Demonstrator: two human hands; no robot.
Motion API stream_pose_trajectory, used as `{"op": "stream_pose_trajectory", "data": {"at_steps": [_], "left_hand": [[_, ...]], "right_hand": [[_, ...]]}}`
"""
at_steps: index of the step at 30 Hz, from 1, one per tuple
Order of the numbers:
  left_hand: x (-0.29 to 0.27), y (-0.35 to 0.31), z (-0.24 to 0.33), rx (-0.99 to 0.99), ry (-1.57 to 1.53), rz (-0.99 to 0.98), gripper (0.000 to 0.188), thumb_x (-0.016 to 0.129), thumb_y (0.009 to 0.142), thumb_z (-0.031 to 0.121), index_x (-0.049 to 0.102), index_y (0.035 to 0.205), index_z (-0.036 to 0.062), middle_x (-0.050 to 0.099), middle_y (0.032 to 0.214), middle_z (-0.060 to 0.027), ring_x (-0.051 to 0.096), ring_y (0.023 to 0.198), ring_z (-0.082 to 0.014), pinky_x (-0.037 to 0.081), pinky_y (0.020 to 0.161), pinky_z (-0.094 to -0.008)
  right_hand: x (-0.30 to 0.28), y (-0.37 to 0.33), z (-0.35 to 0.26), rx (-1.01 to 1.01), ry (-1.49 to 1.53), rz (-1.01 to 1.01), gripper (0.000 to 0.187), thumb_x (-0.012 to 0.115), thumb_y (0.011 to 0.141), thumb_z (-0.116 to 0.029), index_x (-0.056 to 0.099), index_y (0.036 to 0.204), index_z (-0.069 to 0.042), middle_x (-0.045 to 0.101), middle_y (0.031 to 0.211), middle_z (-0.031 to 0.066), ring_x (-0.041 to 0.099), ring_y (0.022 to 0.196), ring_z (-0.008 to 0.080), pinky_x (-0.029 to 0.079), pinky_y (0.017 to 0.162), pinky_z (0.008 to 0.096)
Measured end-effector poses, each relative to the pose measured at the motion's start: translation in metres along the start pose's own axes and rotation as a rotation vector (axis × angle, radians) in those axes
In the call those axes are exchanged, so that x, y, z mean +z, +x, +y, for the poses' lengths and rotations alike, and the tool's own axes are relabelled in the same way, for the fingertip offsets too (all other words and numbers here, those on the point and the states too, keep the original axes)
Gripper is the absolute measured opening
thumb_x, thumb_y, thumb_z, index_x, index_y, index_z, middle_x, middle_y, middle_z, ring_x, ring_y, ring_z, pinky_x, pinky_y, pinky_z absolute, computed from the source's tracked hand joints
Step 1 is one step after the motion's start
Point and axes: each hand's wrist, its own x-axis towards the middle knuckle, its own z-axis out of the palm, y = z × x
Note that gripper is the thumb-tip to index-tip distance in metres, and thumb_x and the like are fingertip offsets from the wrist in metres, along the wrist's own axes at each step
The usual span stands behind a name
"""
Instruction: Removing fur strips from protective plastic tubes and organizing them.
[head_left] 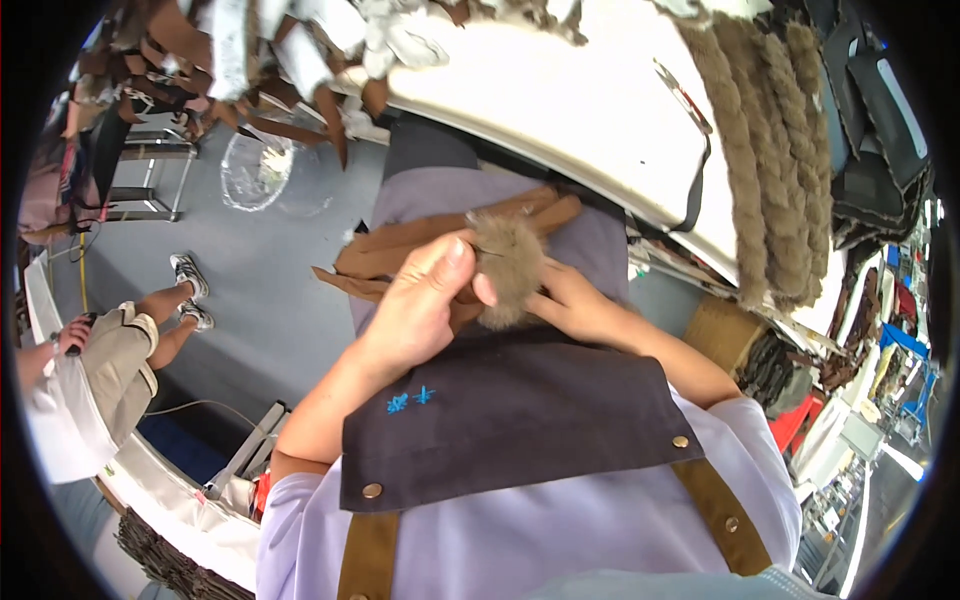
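Observation:
A tuft of grey-brown fur [512, 262] is held in front of my apron, above my lap. My left hand [420, 305] is closed on its left side, with the thumb on top, pinching it. From the right, my right hand [580, 305] grips the same fur piece; some of its fingertips are hidden behind the pile. Long brown strips [385, 255], looking like leather or suede, lie across my lap under the hands. They stick out to the left and far right of the fur.
A white table [540, 95] stands ahead. On it lie a slim pointed tool [682, 97] with a black strap and several thick fur strips [765, 170]. Brown and white scraps [290, 60] hang at the far left. A clear plastic bag [255, 170] rests on the floor; another person [115, 370] is at left.

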Motion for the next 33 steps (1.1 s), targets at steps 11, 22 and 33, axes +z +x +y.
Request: {"op": "stream_pose_trajectory", "data": {"at_steps": [11, 22, 33], "left_hand": [[0.019, -0.002, 0.023, 0.043, 0.273, -0.010, 0.039, 0.035, 0.097, 0.033, 0.055, 0.078, 0.0053, 0.041, 0.068, 0.0044, 0.036, 0.064, -0.0036, 0.033, 0.060, -0.0200], [0.019, -0.001, 0.018, 0.383, 0.491, 0.059, 0.033, 0.040, 0.096, 0.024, 0.055, 0.076, 0.0028, 0.045, 0.086, -0.0033, 0.044, 0.081, -0.0131, 0.037, 0.075, -0.0256], [0.020, 0.002, 0.014, 0.489, 0.676, 0.042, 0.033, 0.041, 0.093, 0.022, 0.052, 0.079, -0.0062, 0.048, 0.099, -0.0171, 0.046, 0.074, -0.0138, 0.039, 0.065, -0.0255]], "right_hand": [[-0.181, 0.022, -0.006, 0.248, -1.208, 0.763, 0.033, 0.050, 0.084, -0.014, 0.048, 0.113, 0.001, 0.049, 0.113, 0.0203, 0.045, 0.104, 0.0379, 0.037, 0.088, 0.0423], [-0.164, 0.020, -0.039, 0.182, -0.032, 0.580, 0.021, 0.044, 0.082, -0.010, 0.050, 0.101, -0.001, 0.046, 0.070, -0.0023, 0.038, 0.057, 0.0027, 0.030, 0.048, 0.0187], [-0.024, -0.003, -0.101, 0.154, 1.191, -0.387, 0.040, 0.038, 0.093, -0.044, 0.043, 0.085, -0.005, 0.036, 0.065, 0.0006, 0.029, 0.052, 0.0080, 0.025, 0.046, 0.0218]]}}
